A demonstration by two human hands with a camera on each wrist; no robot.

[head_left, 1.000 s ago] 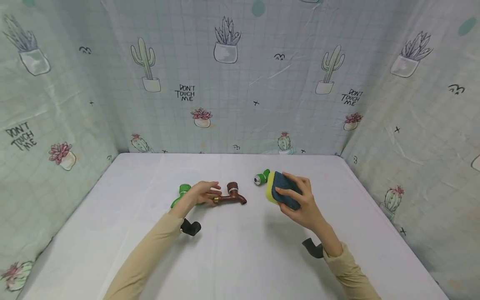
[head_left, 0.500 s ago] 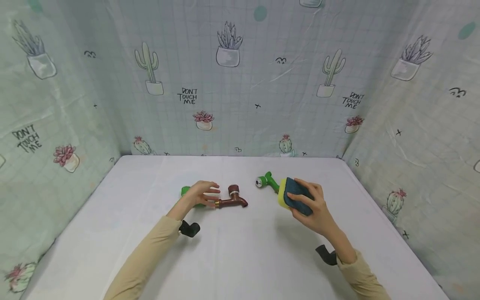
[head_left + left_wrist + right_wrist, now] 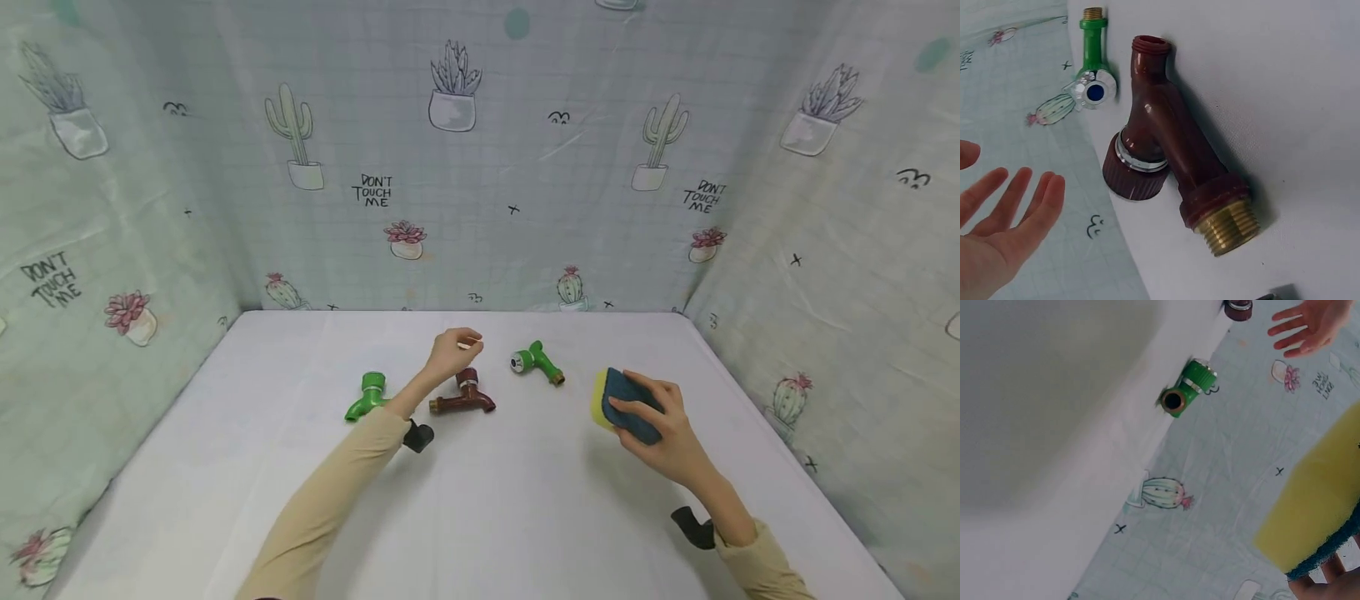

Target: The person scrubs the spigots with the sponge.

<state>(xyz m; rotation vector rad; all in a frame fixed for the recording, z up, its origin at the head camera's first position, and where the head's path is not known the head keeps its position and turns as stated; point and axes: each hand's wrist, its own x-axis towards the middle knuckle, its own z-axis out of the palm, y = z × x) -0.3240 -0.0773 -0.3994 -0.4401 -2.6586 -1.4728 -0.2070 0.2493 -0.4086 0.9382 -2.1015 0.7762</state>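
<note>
My right hand [image 3: 667,433] grips a sponge [image 3: 630,407], yellow with a dark blue scouring side, above the right part of the table. In the right wrist view the sponge [image 3: 1313,500] fills the right edge, fingertips on its blue side. My left hand [image 3: 453,354] is just behind a brown tap [image 3: 465,402], its fingers loosely bent and holding nothing. In the left wrist view the left hand [image 3: 1010,231] is apart from the brown tap [image 3: 1172,131], whose brass thread faces the camera. A green tap [image 3: 537,363] lies between the two hands.
Another green tap [image 3: 371,393] lies to the left, partly hidden by the left forearm. The white table [image 3: 495,517] is enclosed by cactus-print cloth [image 3: 510,250] at the back and sides. A black curved piece [image 3: 693,527] sits by the right wrist.
My right hand has carried the sponge right, away from the right green tap. My left hand has moved from the brown tap's left end to behind it, uncovering the left green tap more.
</note>
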